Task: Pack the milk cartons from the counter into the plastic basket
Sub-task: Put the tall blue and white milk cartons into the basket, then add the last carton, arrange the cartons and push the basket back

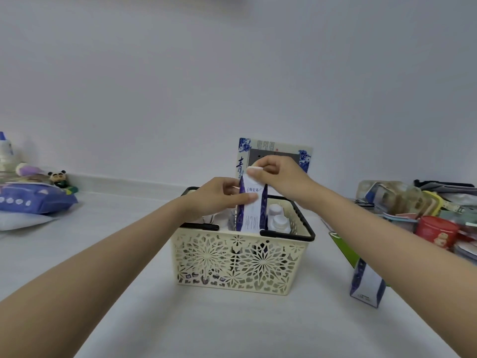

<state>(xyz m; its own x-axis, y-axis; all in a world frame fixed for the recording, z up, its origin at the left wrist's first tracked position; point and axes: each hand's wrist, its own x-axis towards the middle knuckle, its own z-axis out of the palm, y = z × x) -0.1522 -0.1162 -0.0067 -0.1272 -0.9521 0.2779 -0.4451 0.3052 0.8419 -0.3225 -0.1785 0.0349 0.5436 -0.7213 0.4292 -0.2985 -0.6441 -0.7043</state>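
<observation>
A cream plastic basket [240, 264] with cut-out flower walls and black handles stands on the white counter in front of me. A tall blue-and-white milk carton [251, 215] is upright and half inside the basket. My left hand [219, 196] grips its left side and my right hand [277, 174] pinches its top. Two white caps [277, 218] of other containers show inside the basket to the right of it. Another blue-and-white milk carton [366, 285] stands on the counter at the right, partly hidden by my right forearm.
A blue-and-white decorated board [278, 151] leans against the wall behind the basket. At the left lie a purple packet [33, 200], a panda figure [58, 177] and a bottle [5, 151]. At the right sits a clutter of boxes and a red tin [436, 232].
</observation>
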